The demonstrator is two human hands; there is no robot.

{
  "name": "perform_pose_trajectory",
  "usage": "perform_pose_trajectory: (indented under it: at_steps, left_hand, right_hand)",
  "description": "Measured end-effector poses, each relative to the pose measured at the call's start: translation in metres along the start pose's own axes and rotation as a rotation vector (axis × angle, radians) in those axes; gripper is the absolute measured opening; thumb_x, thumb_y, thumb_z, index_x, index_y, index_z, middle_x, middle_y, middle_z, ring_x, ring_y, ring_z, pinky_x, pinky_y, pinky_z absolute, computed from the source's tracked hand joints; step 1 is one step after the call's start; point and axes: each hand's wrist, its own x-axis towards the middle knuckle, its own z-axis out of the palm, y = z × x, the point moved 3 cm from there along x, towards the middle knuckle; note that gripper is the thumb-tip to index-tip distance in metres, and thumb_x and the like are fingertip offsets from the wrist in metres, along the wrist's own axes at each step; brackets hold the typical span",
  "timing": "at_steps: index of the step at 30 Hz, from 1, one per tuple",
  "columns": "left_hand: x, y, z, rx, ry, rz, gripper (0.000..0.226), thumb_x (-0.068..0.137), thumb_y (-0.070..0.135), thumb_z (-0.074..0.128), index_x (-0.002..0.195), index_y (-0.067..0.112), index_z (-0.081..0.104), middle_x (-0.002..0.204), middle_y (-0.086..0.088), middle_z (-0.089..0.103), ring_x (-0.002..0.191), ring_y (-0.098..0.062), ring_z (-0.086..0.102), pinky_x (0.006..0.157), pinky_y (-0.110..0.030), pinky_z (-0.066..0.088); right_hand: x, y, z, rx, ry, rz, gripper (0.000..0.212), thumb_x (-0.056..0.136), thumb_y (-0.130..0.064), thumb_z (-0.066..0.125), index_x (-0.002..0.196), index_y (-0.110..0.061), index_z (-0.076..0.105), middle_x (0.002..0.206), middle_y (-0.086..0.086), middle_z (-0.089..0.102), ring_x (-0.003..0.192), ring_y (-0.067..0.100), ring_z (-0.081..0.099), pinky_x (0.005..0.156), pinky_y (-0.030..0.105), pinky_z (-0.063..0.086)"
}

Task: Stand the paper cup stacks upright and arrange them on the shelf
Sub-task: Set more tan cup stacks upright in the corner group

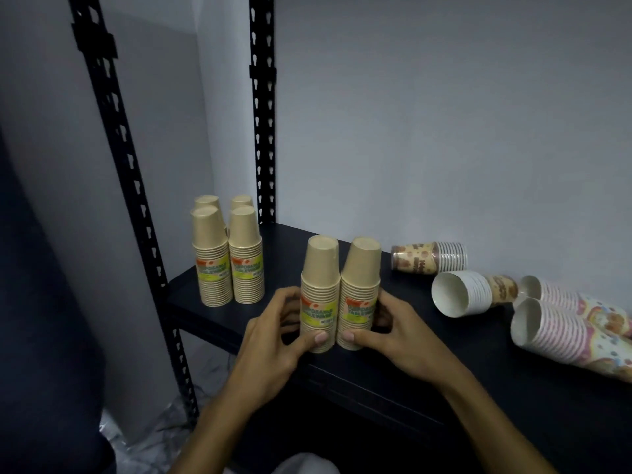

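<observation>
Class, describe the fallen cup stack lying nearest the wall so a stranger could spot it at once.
Start at the black shelf and look right of the two hands. Against the wall lies a short patterned cup stack. Unlike the other fallen stacks, its open rims face right, away from the brown upright stacks.

Looks like a storeroom: a black slotted-metal shelving rack point(263, 131) against bare pale walls point(444, 114), its dark shelf board point(444, 364) carrying shrink-wrapped stacks of brown paper cups point(227, 265).
</observation>
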Motion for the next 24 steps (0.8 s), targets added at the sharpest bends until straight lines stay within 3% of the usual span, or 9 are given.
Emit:
perform_pose_trajectory:
  at_steps: [5,10,14,17,21,24]
  left_hand:
    - [-0.015,-0.009,-0.043,0.029,0.119,-0.025,0.053,0.082,0.021,0.080,0.129,0.025,0.058,0.120,0.017,0.072,0.112,-0.002,0.069,0.095,-0.027,0.057]
    - [-0.026,-0.015,-0.073,0.184,0.286,0.009,0.055,0.084,0.020,0.080,0.132,0.036,0.057,0.119,0.015,0.070,0.105,0.005,0.068,0.085,-0.010,0.054]
    - [-0.024,-0.022,-0.086,0.238,0.364,-0.021,0.061,0.083,0.019,0.081,0.138,0.026,0.056,0.116,0.014,0.069,0.104,0.010,0.066,0.083,-0.004,0.051]
    - [-0.019,-0.025,-0.089,0.236,0.389,-0.049,0.055,0.083,0.020,0.082,0.131,0.025,0.055,0.109,0.024,0.065,0.100,0.016,0.063,0.084,-0.005,0.052]
    - [-0.011,-0.030,-0.090,0.292,0.389,-0.065,0.044,0.084,0.025,0.081,0.121,0.027,0.057,0.106,0.019,0.066,0.097,0.005,0.066,0.080,-0.006,0.052]
    - [-0.008,-0.034,-0.089,0.333,0.415,-0.058,0.039,0.085,0.026,0.080,0.117,0.028,0.058,0.110,0.017,0.067,0.097,0.008,0.063,0.080,-0.003,0.049]
  right_hand:
    - [0.024,-0.022,0.047,0.014,-0.048,-0.028,0.063,0.082,-0.034,0.083,0.138,-0.033,0.055,0.129,-0.016,0.068,0.118,0.002,0.065,0.106,0.038,0.052]
    - [0.049,-0.036,0.086,0.049,-0.051,-0.041,0.062,0.082,-0.029,0.084,0.137,-0.026,0.056,0.128,-0.012,0.070,0.116,0.001,0.066,0.106,0.037,0.053]
    - [0.062,-0.041,0.105,0.023,-0.023,-0.062,0.060,0.082,-0.031,0.084,0.135,-0.024,0.057,0.128,-0.011,0.069,0.115,0.001,0.065,0.104,0.036,0.054]
    - [0.068,-0.040,0.109,0.018,-0.005,-0.058,0.059,0.083,-0.029,0.084,0.136,-0.021,0.059,0.127,-0.010,0.071,0.113,0.001,0.066,0.103,0.035,0.055]
    - [0.072,-0.036,0.110,0.000,-0.007,-0.059,0.060,0.083,-0.034,0.083,0.137,-0.021,0.060,0.128,-0.009,0.071,0.117,0.005,0.066,0.105,0.039,0.053]
    - [0.077,-0.035,0.110,-0.022,0.003,-0.056,0.060,0.084,-0.035,0.082,0.138,-0.021,0.059,0.130,-0.009,0.070,0.119,0.006,0.064,0.107,0.038,0.052]
